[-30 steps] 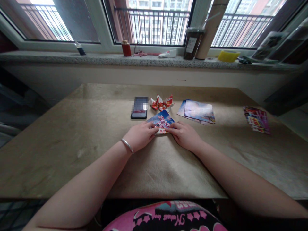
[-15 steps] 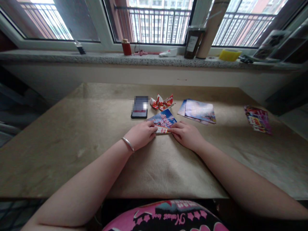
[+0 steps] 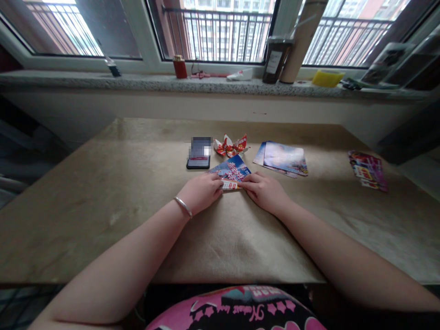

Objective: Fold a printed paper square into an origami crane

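Note:
A blue printed sheet of paper [image 3: 233, 168] lies on the table with its near edge folded up into a white and red strip. My left hand [image 3: 202, 190] grips the left end of that strip, fingers curled on it. At the other end, the fingers of my right hand [image 3: 263, 190] are closed on the fold. Just beyond the paper sits a red and white folded paper piece [image 3: 231, 146] with pointed petals. A phone [image 3: 199, 153] with a blurred screen lies to the left of it.
Several printed sheets [image 3: 286, 158] lie right of the hands, and a pink and red pile of leaflets [image 3: 367, 170] farther right. Along the windowsill [image 3: 144, 82] stand a red lighter-like object [image 3: 179, 67], a dark container [image 3: 274, 62], a cardboard tube [image 3: 299, 50] and a yellow dish [image 3: 327, 78].
Both hands stay on the folded strip, nearly still. Its visible part looks slightly narrower between the fingers, and the whole view has shifted a touch.

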A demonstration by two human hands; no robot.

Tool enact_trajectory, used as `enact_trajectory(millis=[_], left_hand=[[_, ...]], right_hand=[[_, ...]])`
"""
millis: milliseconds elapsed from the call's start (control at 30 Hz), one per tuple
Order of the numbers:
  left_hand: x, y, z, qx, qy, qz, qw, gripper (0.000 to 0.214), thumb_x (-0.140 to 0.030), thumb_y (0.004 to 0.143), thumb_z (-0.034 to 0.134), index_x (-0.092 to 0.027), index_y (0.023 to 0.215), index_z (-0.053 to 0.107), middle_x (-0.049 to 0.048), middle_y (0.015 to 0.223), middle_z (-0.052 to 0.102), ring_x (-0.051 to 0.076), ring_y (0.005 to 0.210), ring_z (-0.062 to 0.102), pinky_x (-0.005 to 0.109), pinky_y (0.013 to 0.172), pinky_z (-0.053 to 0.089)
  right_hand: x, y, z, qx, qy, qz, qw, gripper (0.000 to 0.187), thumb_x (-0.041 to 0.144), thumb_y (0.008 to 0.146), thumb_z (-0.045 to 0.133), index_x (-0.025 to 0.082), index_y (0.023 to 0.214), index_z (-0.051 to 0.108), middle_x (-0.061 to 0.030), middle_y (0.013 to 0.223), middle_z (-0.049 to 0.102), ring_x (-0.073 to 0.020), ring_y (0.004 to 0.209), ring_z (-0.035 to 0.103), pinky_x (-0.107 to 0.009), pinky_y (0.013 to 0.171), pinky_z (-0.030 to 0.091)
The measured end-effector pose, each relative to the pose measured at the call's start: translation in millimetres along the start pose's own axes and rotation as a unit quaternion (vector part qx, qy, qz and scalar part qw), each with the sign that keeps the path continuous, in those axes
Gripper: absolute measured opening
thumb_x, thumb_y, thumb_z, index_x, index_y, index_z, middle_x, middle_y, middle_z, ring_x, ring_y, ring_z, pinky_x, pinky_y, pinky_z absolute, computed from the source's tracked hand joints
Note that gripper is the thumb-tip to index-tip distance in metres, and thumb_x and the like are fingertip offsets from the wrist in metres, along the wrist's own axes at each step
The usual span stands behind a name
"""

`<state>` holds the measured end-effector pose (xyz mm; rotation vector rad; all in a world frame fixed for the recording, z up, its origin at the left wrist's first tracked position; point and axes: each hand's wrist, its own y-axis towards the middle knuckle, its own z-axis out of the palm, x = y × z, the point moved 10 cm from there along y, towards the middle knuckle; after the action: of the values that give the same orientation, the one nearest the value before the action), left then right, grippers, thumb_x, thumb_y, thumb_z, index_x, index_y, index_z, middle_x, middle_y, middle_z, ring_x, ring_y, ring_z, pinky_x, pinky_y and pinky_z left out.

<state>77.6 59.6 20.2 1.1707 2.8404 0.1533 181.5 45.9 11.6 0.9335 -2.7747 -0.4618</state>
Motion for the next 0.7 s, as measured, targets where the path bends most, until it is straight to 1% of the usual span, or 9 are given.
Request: enact_trajectory(millis=[100,233,400,567,700], left_hand=[[-2,-1,-2.0,0.000,0.004,-0.001,1.000,0.023,-0.025,0.089,0.047,-0.016,0.100,0.066,0.0078,0.100,0.063,0.019,0.092,0.060,0.031,0.082,0.050],[-6,-2,-3.9,-0.006,0.013,0.001,1.000,0.024,-0.024,0.087,0.051,-0.019,0.108,0.063,0.0068,0.104,0.062,0.020,0.096,0.059,0.032,0.084,0.050],[-7,-1,-2.8,-0.008,0.038,-0.006,0.999,0.027,-0.026,0.088,0.049,-0.019,0.112,0.061,0.0081,0.106,0.060,0.023,0.102,0.056,0.035,0.083,0.050],[-9,0,-1.8,-0.018,0.050,0.001,0.999,0.028,-0.026,0.089,0.048,-0.021,0.113,0.060,0.0081,0.103,0.060,0.023,0.100,0.055,0.035,0.082,0.050],[-11,0,-1.7,-0.033,0.059,0.004,0.998,0.028,-0.027,0.092,0.044,-0.024,0.113,0.061,0.0083,0.102,0.060,0.023,0.100,0.055,0.036,0.081,0.049]], right_hand=[[-1,1,0,0.001,0.002,0.006,1.000,0.028,0.022,0.089,0.049,0.025,0.109,0.068,-0.0055,0.106,0.067,-0.0197,0.093,0.056,-0.031,0.077,0.046],[-1,2,-1,0.001,-0.002,0.014,1.000,0.028,0.022,0.090,0.048,0.025,0.107,0.069,-0.0046,0.106,0.067,-0.0197,0.094,0.056,-0.031,0.077,0.046],[-2,2,0,0.001,-0.009,0.016,1.000,0.027,0.022,0.088,0.049,0.025,0.108,0.069,-0.0051,0.106,0.067,-0.0197,0.094,0.056,-0.031,0.077,0.046],[0,2,-1,0.002,-0.012,0.011,1.000,0.027,0.022,0.089,0.049,0.025,0.107,0.069,-0.0046,0.106,0.067,-0.0199,0.093,0.057,-0.030,0.077,0.046],[1,2,-4,0.006,-0.016,0.015,1.000,0.027,0.024,0.090,0.047,0.025,0.106,0.069,-0.0049,0.101,0.069,-0.0192,0.090,0.058,-0.029,0.075,0.045]])
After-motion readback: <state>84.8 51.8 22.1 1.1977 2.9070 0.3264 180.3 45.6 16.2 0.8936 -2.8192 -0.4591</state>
